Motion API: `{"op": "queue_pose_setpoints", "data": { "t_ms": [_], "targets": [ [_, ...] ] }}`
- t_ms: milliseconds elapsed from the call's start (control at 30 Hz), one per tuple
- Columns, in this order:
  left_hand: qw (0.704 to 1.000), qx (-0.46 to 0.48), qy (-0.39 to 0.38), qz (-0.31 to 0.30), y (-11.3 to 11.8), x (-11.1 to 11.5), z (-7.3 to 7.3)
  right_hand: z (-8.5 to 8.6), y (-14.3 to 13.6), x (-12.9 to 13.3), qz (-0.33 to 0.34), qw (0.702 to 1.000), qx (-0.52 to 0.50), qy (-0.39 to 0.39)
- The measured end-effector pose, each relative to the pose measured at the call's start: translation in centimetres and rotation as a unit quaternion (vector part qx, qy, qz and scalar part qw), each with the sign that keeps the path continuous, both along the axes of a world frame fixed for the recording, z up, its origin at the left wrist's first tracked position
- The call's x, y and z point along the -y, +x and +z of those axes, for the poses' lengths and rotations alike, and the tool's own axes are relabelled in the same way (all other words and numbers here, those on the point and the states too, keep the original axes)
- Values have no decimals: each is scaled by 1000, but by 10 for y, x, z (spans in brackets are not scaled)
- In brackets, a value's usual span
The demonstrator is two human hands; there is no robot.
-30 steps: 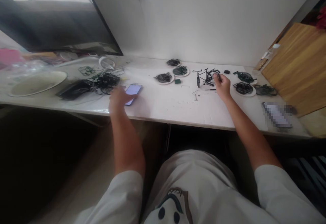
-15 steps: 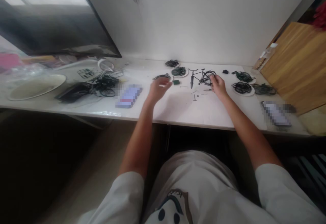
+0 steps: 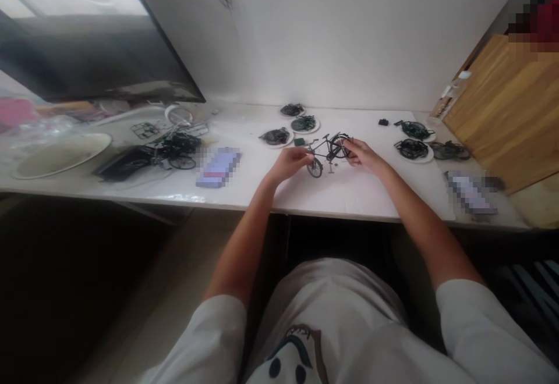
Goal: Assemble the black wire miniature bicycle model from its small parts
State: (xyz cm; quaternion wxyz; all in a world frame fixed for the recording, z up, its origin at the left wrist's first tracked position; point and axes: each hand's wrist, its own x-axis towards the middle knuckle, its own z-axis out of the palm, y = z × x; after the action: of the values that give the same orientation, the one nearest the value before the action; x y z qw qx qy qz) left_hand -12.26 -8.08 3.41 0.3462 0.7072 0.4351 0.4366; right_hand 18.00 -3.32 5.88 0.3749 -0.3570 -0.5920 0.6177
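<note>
A small black model bicycle (image 3: 338,146) is held above the white table, its handlebar end to the left. My right hand (image 3: 365,156) pinches it at the rear wheel, thumb and fingers closed there. At the front end, my left hand (image 3: 290,163) has its fingers closed at the fork, just above the front wheel (image 3: 314,168). Behind the bicycle, a small green block (image 3: 299,141) lies on the table. A few thin loose pieces sit beneath and beside the bicycle, partly hidden by it.
White plates with dark bicycle parts stand at the back (image 3: 304,124) and right (image 3: 413,150). A small black piece (image 3: 383,122) lies between them. Two blurred phones (image 3: 218,167) (image 3: 470,192) flank the work area. Far left are a heap of dark model parts (image 3: 177,145) and a basin (image 3: 65,151).
The bicycle has come nearer and to the left in my right hand, and it has tilted. My left hand has moved right from beside the plates and closed on its front end.
</note>
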Motion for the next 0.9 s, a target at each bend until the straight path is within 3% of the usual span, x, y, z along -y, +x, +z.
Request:
{"op": "queue_pose_setpoints", "data": {
  "t_ms": [167,300,633,767,900],
  "targets": [
    [999,-5,18,47,15,3,0,1,2,1,20,1000,17,-7],
    [994,74,-11,77,15,0,-4,1,5,0,51,998,23,-1],
    [992,105,-18,66,10,-3,-8,-2,5,0,52,998,38,29],
    [992,74,7,98,1,-2,-2,-5,3,-3,17,999,26,44],
    [981,46,55,181,-24,1,11,-7,1,-7,-70,993,22,90]
  ]
}}
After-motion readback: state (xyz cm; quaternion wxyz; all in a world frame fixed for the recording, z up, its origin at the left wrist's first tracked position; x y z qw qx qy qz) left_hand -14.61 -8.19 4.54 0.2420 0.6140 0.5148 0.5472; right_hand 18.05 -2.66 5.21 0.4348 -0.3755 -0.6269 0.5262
